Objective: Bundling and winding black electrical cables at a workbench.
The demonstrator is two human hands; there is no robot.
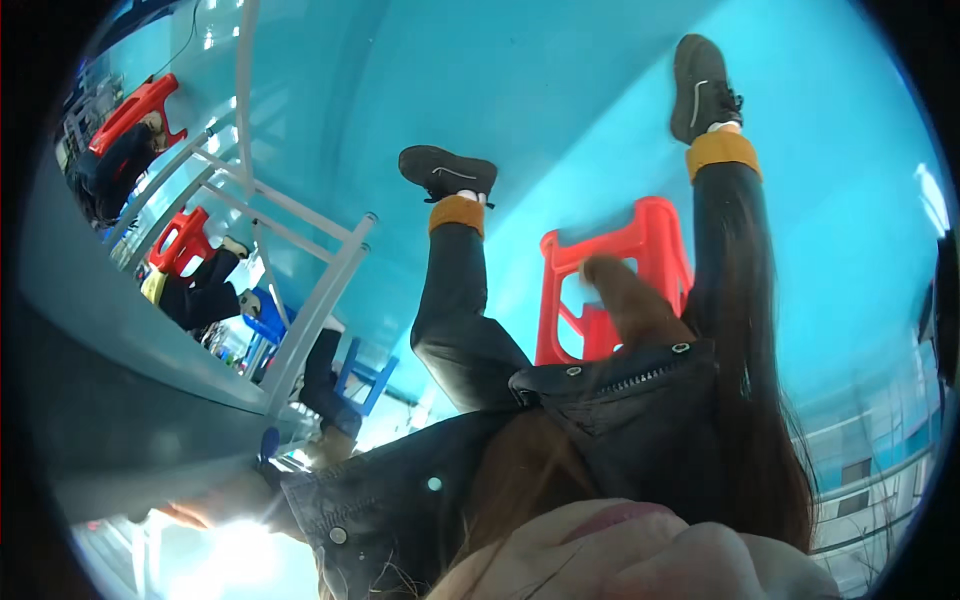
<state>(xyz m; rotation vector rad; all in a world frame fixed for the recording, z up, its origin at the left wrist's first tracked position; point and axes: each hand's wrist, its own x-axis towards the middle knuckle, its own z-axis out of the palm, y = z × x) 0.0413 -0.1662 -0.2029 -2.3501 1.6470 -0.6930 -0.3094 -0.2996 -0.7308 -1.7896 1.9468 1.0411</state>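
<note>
Head view looks down past a dark jacket [640,420] to a turquoise floor [560,90]. Right hand [615,290] reaches to a red plastic stool [640,250] standing between the person's two legs, fingers resting on its seat edge; the blur hides whether they are clenched on it. Left hand [195,510] lies at the near edge of a grey surface [110,400], washed out by glare, so its grip cannot be told. Two black shoes [445,170] rest flat on the floor. More red stools [180,240] stand beyond the surface's metal frame [300,240].
</note>
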